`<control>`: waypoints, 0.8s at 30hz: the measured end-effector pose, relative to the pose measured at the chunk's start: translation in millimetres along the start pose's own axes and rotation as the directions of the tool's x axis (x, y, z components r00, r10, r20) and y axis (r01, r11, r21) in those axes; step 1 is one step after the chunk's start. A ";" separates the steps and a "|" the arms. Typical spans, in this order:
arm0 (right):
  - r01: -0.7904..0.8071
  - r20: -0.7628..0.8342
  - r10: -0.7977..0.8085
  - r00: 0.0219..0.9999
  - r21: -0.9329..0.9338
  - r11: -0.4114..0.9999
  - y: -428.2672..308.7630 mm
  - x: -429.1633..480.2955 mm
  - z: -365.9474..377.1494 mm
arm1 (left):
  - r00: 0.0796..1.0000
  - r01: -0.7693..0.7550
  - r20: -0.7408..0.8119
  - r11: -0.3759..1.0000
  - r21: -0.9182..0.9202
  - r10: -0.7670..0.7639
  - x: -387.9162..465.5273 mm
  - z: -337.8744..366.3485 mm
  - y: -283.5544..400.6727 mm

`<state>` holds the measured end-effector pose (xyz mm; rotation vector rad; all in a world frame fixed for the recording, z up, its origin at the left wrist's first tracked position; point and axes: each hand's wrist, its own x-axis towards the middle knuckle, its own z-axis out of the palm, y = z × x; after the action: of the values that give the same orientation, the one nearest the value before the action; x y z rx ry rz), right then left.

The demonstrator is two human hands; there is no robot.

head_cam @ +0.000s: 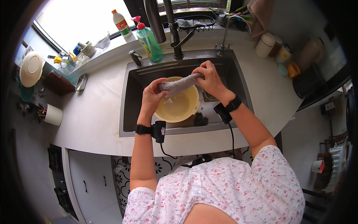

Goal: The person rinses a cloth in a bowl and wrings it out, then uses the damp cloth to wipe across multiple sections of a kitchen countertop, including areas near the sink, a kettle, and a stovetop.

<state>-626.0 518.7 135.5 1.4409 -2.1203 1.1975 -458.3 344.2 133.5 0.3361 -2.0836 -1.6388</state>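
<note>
A grey cleaning cloth (180, 84) is stretched between my two hands above the sink. My left hand (152, 95) pinches its left end between thumb and fingers. At the other end, slightly higher in the picture, my right hand (209, 77) grips the cloth. Beneath it a round yellow plastic basin (179, 110) stands in the dark metal sink (137, 109), and its far part is partly hidden by the cloth. A dark scrubbing pad (200, 119) lies on the sink floor beside the basin. Right of the basin the drain (209, 96) shows partly behind my right wrist.
Behind the sink rise a dark faucet (176, 42) and a thin curved tap (223, 39). A green pump bottle (149, 43) stands left of the faucet. Jars (265, 44) line the right counter, and a white utensil holder (53, 114) lies at left. Cables (232, 137) hang from both wrist bands.
</note>
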 end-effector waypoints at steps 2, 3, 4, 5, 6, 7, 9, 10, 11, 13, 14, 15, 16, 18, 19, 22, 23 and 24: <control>0.006 -0.025 -0.004 1.000 0.085 0.996 0.4 4.6 -0.7 | 1.000 0.008 -0.020 0.996 0.090 -0.006 -0.9 -1.1 -9.6; -0.051 0.012 0.049 0.999 0.200 0.978 2.6 5.9 -0.8 | 0.998 -0.015 -0.054 0.990 0.141 0.023 -1.0 1.9 -7.6; -0.206 0.157 0.150 0.976 0.452 0.868 3.9 7.9 -2.5 | 0.995 -0.037 -0.087 0.981 0.192 0.054 -2.0 5.7 -2.8; -0.368 0.319 0.202 0.926 0.642 0.672 4.3 8.9 -4.0 | 0.989 -0.055 -0.119 0.968 0.243 0.086 -2.3 8.4 -0.8; -0.388 0.319 0.225 0.921 0.685 0.616 2.5 9.3 -4.4 | 0.992 -0.054 -0.108 0.992 0.117 0.067 -1.7 9.0 -1.7; -0.405 0.320 0.248 0.914 0.725 0.557 -0.1 9.8 -3.7 | 0.994 -0.050 -0.095 0.999 -0.010 0.048 -0.5 9.5 -4.3; -0.436 0.331 0.299 0.895 0.792 0.427 0.1 9.0 1.8 | 0.997 0.030 -0.064 0.969 -0.245 -0.047 0.1 10.9 -9.8; -0.447 0.339 0.326 0.882 0.820 0.357 5.1 5.5 9.7 | 0.992 0.101 -0.038 0.932 -0.348 -0.122 -0.9 11.7 -12.2; -0.454 0.348 0.353 0.869 0.844 0.286 9.9 1.9 17.5 | 0.981 0.172 -0.004 0.879 -0.445 -0.194 -0.8 12.7 -16.0; -0.516 0.364 0.453 0.814 0.811 0.276 15.2 -5.8 33.7 | 0.966 0.219 -0.002 0.822 -0.526 -0.259 -1.5 21.1 -24.5; -0.546 0.368 0.501 0.783 0.794 0.268 18.6 -8.5 37.9 | 0.953 0.256 0.020 0.771 -0.584 -0.301 -4.8 27.6 -23.3; -0.573 0.400 0.530 0.748 0.791 0.213 19.6 -9.2 39.0 | 0.938 0.289 0.040 0.714 -0.638 -0.344 -8.8 32.0 -23.2; -0.598 0.431 0.555 0.712 0.786 0.156 20.8 -9.9 39.3 | 0.949 0.273 0.056 0.716 -0.643 -0.311 -11.1 35.0 -29.8; -0.627 0.460 0.572 0.679 0.769 0.126 24.9 -11.1 37.9 | 0.961 0.252 0.044 0.799 -0.546 -0.273 -14.2 39.4 -34.6; -0.634 0.459 0.566 0.685 0.758 0.154 28.4 -11.1 36.1 | 0.967 0.240 0.041 0.836 -0.494 -0.253 -14.6 41.0 -34.7; -0.649 0.371 0.594 0.714 0.669 0.363 35.3 -16.1 43.4 | 0.966 0.203 -0.091 0.924 -0.326 -0.244 -10.6 42.8 -30.9; -0.647 0.325 0.604 0.728 0.618 0.447 37.1 -18.1 47.6 | 0.966 0.174 -0.145 0.954 -0.245 -0.214 -9.3 44.7 -29.3; -0.646 0.278 0.619 0.734 0.565 0.512 32.7 -18.4 49.5 | 0.974 0.125 -0.185 0.991 -0.039 -0.130 -8.2 46.6 -24.6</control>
<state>-637.0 496.4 78.5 0.8258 -2.4970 2.3762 -476.8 381.1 99.8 0.6022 -1.9325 -1.6376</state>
